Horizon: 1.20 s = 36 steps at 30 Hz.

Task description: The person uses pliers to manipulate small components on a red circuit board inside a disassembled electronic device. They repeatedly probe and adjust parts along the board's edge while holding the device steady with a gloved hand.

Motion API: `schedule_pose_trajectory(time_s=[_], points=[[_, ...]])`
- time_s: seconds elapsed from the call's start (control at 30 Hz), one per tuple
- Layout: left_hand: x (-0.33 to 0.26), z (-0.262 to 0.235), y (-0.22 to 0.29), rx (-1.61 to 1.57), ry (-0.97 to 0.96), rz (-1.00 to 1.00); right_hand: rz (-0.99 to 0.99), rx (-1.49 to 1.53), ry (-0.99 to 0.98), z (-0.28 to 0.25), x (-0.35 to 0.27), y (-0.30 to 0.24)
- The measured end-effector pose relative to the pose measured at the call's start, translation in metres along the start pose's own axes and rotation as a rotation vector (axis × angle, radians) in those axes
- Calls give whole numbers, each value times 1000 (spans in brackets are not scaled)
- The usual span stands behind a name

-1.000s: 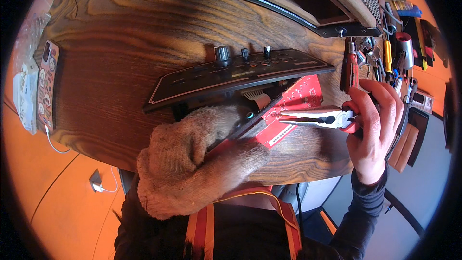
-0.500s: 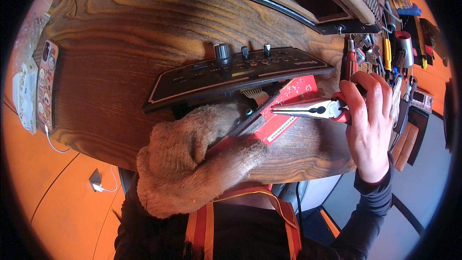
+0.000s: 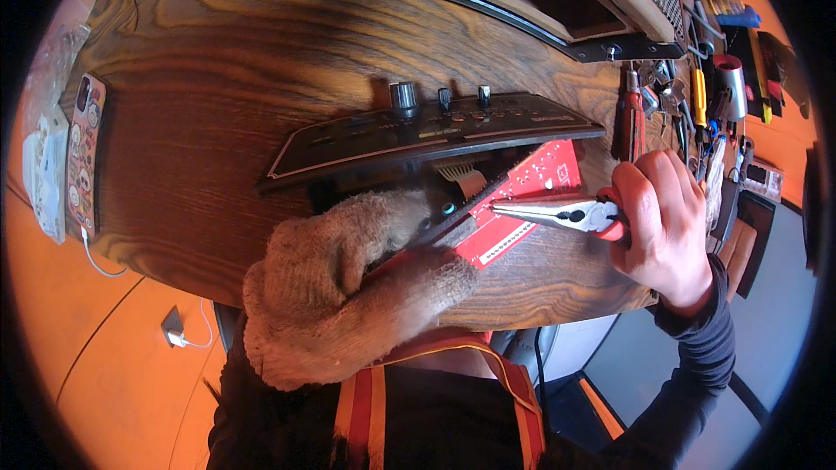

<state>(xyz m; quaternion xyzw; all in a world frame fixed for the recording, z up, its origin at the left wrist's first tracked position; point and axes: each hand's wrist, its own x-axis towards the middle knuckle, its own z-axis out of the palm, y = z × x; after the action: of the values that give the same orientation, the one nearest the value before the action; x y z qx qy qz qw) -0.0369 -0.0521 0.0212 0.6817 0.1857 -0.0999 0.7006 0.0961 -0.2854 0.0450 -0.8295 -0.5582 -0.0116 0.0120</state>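
A thick brown knitted glove covers my left hand (image 3: 340, 296), whose thumb and fingers pinch the near end of a red circuit board (image 3: 544, 176). The board stands tilted beside a black control panel (image 3: 374, 144) with several knobs, and a pale ribbon cable (image 3: 464, 178) runs between them. In my bare right hand (image 3: 666, 231) are long-nose pliers (image 3: 566, 213) with red handles. Their jaws point left, and the tips lie at the face of the board. Whether the tips grip anything there is too small to tell.
At the far side stands a black-framed cabinet (image 3: 488, 0) with a mesh side. A red-handled screwdriver (image 3: 634, 117), a yellow-handled tool (image 3: 699, 96) and other tools crowd the table's right. On the left lie a stickered phone (image 3: 85, 144) with a white cable and a clear plastic bag (image 3: 48, 113).
My right hand has moved slightly down, and its fingers have closed more tightly round the pliers' handles. The board and gloved hand have shifted a little, showing more of the board's red face.
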Motion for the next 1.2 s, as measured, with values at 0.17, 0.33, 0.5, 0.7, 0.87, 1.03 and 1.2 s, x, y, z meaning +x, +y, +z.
schedule_pose_trajectory(time_s=[0.17, 0.33, 0.5, 0.7, 0.87, 1.03, 1.2], points=[[-6, 3, -3, -315, 37, -40, 103, 152, -44, -1, -5, -12], [-6, -1, -4, -177, 29, 113, 219, 342, -58, 11, -11, -25], [-4, -3, -2, -27, 53, 44, 287, 482, -106, 20, -22, -35], [1, 7, 10, -117, 2, -221, 506, 863, -250, 13, -31, -56], [3, 5, 13, -290, 25, -198, 691, 1527, -464, 6, -32, -71], [-1, 8, 7, -234, 114, -234, 943, 2253, -315, -4, -31, -83], [-2, 5, 0, 373, 56, 213, 948, 2559, -370, 4, -35, -85]])
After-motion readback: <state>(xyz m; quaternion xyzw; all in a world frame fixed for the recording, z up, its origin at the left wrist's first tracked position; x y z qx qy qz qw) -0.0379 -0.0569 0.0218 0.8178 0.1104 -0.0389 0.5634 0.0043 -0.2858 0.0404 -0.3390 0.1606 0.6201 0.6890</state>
